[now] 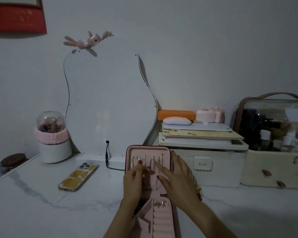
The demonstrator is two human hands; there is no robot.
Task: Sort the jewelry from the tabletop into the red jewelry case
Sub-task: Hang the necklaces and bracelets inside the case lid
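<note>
Tabletop [41, 203]: marbled white — bears the case.
Red jewelry case [169, 150]: lies open, pink-lined, necklaces [151, 162] hanging in its lid.
Right hand [177, 179]: fingers spread, relaxed, over the lid.
Left hand [136, 181]: pinches a thin chain [145, 167].

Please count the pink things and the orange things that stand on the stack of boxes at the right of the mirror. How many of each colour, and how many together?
Pink: 2, the computer mouse and the small pink device behind it.
Orange: 1, the flat case.
Total: 3
</note>
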